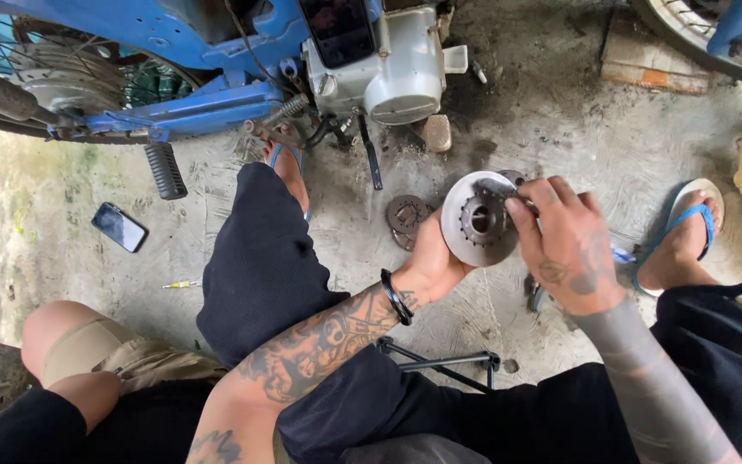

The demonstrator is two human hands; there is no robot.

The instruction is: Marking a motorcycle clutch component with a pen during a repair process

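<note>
My left hand (433,262) holds a round grey metal drum-shaped part (472,221) from below, its open toothed centre facing me. My right hand (564,241) rests on the part's right rim, thumb and fingers pinching its upper edge. Both hands hover over the concrete floor between my knees. A second ring-shaped metal plate (407,216) lies on the floor just left of the held part.
A blue motorcycle (216,94) with a grey engine (392,73) stands ahead. A black phone (118,227) and a small yellow screwdriver (180,283) lie on the floor at left. Another person's bent knee (79,344) is at lower left. My feet wear blue-strapped sandals (689,228).
</note>
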